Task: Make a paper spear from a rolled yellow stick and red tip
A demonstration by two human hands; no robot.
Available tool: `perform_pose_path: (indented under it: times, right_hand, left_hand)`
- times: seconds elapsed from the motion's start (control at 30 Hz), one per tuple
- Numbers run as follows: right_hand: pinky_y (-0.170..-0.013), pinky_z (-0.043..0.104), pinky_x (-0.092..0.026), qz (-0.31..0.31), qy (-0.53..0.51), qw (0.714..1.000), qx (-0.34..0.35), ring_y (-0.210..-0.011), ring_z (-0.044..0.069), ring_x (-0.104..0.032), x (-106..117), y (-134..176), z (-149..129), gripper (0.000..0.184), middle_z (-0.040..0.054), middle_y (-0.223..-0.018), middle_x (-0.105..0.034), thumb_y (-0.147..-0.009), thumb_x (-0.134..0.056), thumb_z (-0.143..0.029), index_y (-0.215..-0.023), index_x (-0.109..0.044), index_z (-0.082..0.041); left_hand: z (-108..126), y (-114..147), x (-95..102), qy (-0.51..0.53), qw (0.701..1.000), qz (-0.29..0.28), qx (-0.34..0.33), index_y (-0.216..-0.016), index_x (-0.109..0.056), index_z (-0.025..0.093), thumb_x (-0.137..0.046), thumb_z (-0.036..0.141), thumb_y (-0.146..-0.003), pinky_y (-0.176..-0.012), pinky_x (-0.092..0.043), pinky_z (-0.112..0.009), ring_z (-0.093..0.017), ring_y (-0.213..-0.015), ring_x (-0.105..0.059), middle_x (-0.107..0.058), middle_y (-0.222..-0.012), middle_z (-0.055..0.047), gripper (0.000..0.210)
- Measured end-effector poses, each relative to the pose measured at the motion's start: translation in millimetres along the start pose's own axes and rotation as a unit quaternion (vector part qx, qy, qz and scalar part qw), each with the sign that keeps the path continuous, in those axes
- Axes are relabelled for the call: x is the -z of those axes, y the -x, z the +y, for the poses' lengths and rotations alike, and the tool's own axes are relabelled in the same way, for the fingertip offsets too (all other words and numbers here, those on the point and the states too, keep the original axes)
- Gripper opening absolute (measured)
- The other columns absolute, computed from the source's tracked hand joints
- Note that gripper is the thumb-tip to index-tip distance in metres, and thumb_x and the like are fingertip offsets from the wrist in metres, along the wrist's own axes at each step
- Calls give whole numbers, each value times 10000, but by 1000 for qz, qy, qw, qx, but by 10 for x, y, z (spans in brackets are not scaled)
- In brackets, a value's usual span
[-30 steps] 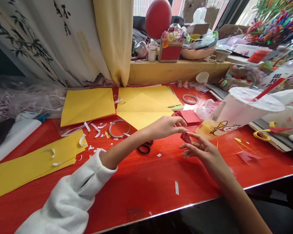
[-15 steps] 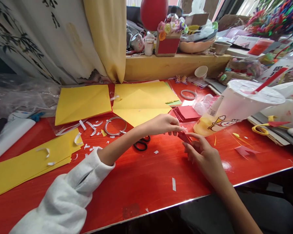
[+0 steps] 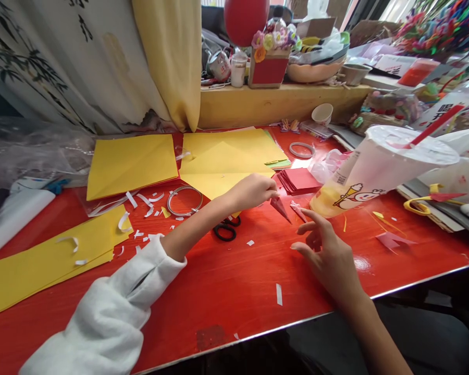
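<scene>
My left hand is closed, pinching a folded, pointed piece of red paper whose tip points down and to the right. My right hand is apart from it, thumb and forefinger spread with nothing between them. Just beyond my right fingertips lies a small pinkish strip-like thing, too small to name surely. A stack of red paper squares sits behind the hands. Scissors with black handles lie partly hidden behind my left forearm.
Close on the right stands a large drink cup with a red straw. Yellow paper sheets lie at the back left, with white paper scraps before them. A metal ring and yellow-handled scissors are also on the red table.
My left hand has drawn the folded red paper up and left, away from my right hand. My right hand has let go, its fingers spreading. The pinkish thing now shows on the table.
</scene>
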State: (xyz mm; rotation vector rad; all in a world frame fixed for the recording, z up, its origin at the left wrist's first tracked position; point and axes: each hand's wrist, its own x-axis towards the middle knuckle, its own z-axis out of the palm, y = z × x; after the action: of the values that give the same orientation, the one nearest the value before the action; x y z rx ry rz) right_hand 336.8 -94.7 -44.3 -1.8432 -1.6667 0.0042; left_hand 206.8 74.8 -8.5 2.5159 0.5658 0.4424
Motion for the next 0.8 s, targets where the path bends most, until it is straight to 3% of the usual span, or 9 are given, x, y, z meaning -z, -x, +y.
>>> perform_pose_path:
  times: [0.1,0.2,0.4,0.7,0.8]
  right_hand:
    - [-570,247,-430,48,51,997,-19,-649,148,-596,2,5,7,427,57,-883,-652,-852,-425,-459,-1173,-507,-190]
    - [-633,250,-434,38,80,996,-4,-783,172,-628,-12,11,25,307,49,-957,-672,-886,-414,-356,-1075,-602,-206]
    - [-537,259,-406,-79,165,983,31,-701,174,-647,-58,57,49,301,15,-910,-691,-878,-430,-344,-1092,-622,-251]
    - [-569,262,-426,-56,151,987,18,-678,177,-633,-62,31,29,342,34,-830,-676,-883,-421,-335,-1173,-571,-233]
    - [-600,271,-443,-71,150,986,21,-725,192,-640,-64,28,36,328,53,-894,-676,-887,-409,-321,-1136,-600,-223]
  left_hand:
    - [-54,-87,-113,-17,1000,-18,-3,-681,-628,122,-469,210,-786,-572,-361,-204,-90,-591,-502,-606,-640,-22,210]
    - [-47,-140,-220,-34,999,-27,-15,-679,-613,128,-473,212,-775,-576,-358,-222,-111,-615,-510,-610,-676,-38,189]
    - [-83,-156,-337,-33,998,-6,-48,-800,-592,133,-434,157,-769,-650,-379,-229,-135,-756,-530,-616,-848,-54,163]
    - [-167,-168,-392,7,999,-6,-39,-722,-621,118,-426,118,-744,-649,-388,-201,-96,-652,-516,-615,-722,-31,196]
    - [-139,-158,-392,16,999,-5,-38,-726,-624,117,-438,126,-747,-633,-376,-204,-94,-641,-501,-613,-734,-35,187]
